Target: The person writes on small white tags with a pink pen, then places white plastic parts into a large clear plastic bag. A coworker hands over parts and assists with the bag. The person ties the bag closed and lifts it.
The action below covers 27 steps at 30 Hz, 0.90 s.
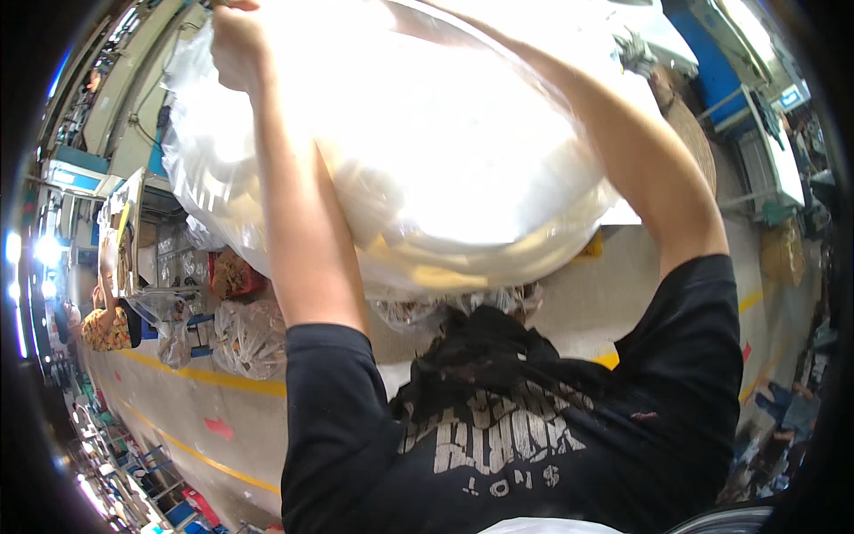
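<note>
A large clear plastic bag bulges in front of my chest. Pale and yellowish shapes show through its lower side, and glare washes out most of its top. My left hand is closed at the bag's far left edge, near the top of the picture, seemingly on the plastic. My right forearm reaches over the bag's right side toward the top edge. The right hand lies beyond the picture, so its fingers do not show.
Filled clear bags and a red crate stand on the floor at left. Another person is at a bench there. A white-topped table and a brown sack are at right. Yellow lines mark the floor.
</note>
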### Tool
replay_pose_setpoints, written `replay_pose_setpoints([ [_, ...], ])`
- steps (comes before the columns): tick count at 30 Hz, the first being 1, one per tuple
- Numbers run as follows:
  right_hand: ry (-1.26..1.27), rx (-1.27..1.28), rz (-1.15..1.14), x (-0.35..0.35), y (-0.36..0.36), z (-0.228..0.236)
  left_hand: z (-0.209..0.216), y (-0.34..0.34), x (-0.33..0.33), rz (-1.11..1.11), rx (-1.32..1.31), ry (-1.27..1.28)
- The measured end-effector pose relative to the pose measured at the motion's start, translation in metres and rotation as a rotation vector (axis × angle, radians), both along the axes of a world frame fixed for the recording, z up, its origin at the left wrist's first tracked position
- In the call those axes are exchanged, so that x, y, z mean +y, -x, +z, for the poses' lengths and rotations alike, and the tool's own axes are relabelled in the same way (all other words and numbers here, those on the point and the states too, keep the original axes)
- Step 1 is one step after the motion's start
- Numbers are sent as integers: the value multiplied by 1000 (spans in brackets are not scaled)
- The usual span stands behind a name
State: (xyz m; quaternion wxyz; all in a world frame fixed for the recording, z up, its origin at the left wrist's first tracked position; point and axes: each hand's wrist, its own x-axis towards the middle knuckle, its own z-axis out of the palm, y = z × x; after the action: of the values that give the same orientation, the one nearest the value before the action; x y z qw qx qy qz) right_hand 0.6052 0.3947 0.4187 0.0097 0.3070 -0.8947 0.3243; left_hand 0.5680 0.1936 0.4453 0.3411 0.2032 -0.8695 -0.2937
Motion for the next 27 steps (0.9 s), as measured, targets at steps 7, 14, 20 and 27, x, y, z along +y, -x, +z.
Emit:
replay_pose_setpoints([
  [7,-51,8,-6,-13,10,-11,13,12,-35,-76,293,298],
  [14,-84,-37,8,-24,35,-18,13,53,-10,-177,85,605],
  [20,-88,-152,21,-30,59,-21,-34,91,-26,-416,-210,473],
  [27,205,-275,219,9,62,-21,-34,96,-30,-338,-346,434],
])
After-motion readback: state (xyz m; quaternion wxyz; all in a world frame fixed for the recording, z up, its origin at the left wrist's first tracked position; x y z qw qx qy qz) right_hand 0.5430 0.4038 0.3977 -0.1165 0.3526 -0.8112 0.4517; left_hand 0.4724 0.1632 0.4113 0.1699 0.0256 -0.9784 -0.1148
